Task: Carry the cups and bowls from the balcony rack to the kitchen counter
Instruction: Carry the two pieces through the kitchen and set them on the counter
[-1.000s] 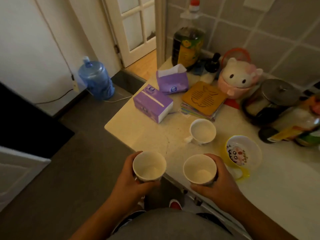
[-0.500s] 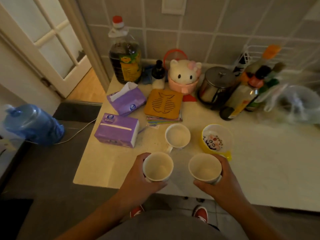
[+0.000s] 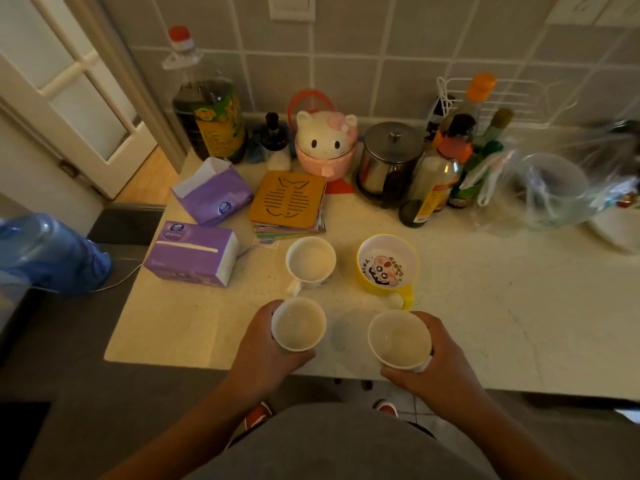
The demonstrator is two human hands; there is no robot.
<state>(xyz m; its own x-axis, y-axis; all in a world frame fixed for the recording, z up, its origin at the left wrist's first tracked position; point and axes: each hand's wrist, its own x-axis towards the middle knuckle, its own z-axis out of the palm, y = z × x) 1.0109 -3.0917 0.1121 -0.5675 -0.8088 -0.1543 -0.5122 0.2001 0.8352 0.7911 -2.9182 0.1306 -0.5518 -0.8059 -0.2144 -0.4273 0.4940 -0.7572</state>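
The cream speckled stone desk (image 3: 502, 306) carries a yellow plastic bowl (image 3: 388, 263) whose white inside shows a pink-and-black cartoon face. Left of the bowl is a plain white ceramic mug (image 3: 310, 259), and nearer than the bowl the left white ceramic cup (image 3: 298, 323) in the left hand (image 3: 263, 348) and the right white ceramic cup (image 3: 399, 339) in the right hand (image 3: 440, 368) are unpatterned. Farther left of the bowl lie two purple tissue packs (image 3: 192, 258) with white ends, and behind it a tan wooden trivet (image 3: 288, 199) with a fishbone cut-out, a white-and-pink cat-faced jar (image 3: 326, 140) and grey wall tiles (image 3: 381, 71) with pale grout.
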